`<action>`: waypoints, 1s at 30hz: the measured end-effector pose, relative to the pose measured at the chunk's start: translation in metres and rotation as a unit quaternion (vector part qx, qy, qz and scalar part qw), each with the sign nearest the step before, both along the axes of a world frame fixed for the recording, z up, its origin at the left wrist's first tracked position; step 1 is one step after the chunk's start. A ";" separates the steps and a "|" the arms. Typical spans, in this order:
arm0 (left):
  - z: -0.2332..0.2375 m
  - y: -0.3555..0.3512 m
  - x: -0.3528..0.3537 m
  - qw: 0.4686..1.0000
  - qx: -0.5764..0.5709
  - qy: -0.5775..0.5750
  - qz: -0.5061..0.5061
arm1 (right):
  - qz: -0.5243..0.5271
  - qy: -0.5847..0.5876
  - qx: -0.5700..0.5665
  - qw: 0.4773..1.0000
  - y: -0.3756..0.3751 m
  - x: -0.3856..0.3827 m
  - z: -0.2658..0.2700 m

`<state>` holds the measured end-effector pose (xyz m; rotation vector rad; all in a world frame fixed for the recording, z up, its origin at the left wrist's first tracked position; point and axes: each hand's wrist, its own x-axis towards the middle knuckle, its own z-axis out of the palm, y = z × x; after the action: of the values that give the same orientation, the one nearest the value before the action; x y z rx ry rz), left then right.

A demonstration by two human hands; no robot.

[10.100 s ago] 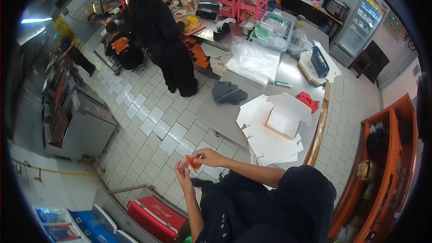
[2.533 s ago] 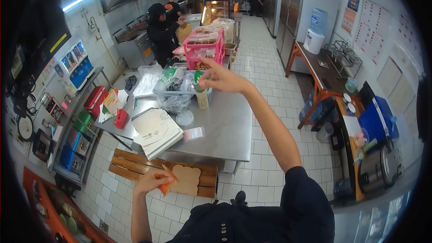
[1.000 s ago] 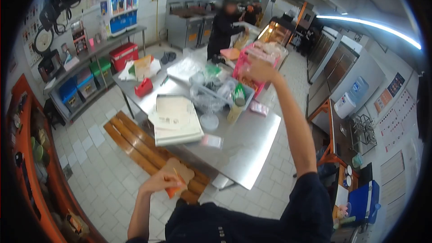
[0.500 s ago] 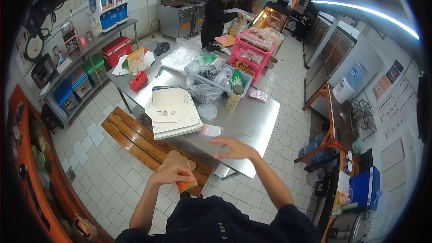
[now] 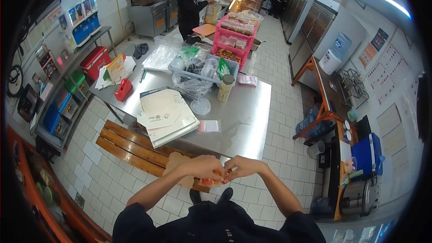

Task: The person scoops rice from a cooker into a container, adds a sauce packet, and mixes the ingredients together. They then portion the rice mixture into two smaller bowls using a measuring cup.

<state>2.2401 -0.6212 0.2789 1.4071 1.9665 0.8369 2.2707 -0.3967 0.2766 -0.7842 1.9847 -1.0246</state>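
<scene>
My left hand [image 5: 208, 167] is closed on an orange-printed carton piece [image 5: 210, 182], low in front of my body. Close beside it, my right hand [image 5: 243, 168] has its fingers bent into a pinch, the tips touching the carton's edge by the left fingers. Brown cardboard [image 5: 179, 164] shows behind my left wrist, over the bench; whether it joins the orange-printed part is hidden. Beyond my hands, a stack of flat white cartons [image 5: 164, 114] rests on the steel table [image 5: 245, 126], with a small clear packet [image 5: 209, 126] alongside.
A wooden bench [image 5: 121, 146] stands at the table's near left side. On the table are a plastic bin of bags [image 5: 231, 67], a shaker jar [image 5: 226, 87], a round lid [image 5: 200, 106] and a red tape dispenser [image 5: 123, 90]. A person [image 5: 189, 9] in dark clothing stands beyond the pink rack [image 5: 234, 40].
My right hand has come down and inward from above the table edge, its spread fingers now closed beside my left. My left hand has moved slightly right with the orange-printed carton.
</scene>
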 end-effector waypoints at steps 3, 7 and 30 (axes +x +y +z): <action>-0.005 0.017 0.002 0.999 -0.008 0.010 -0.029 | -0.058 0.061 -0.011 0.996 0.010 0.019 -0.006; 0.005 0.039 0.012 0.999 0.019 -0.013 -0.042 | -0.108 0.020 0.026 0.994 0.032 0.045 0.007; 0.054 0.356 0.192 0.983 -0.028 -0.037 -0.177 | -0.191 0.150 0.158 0.957 0.319 0.272 0.081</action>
<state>2.4319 -0.2657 0.3325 1.6044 1.6066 0.6536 2.5425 -0.0780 0.3579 -0.4036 2.5539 -0.7953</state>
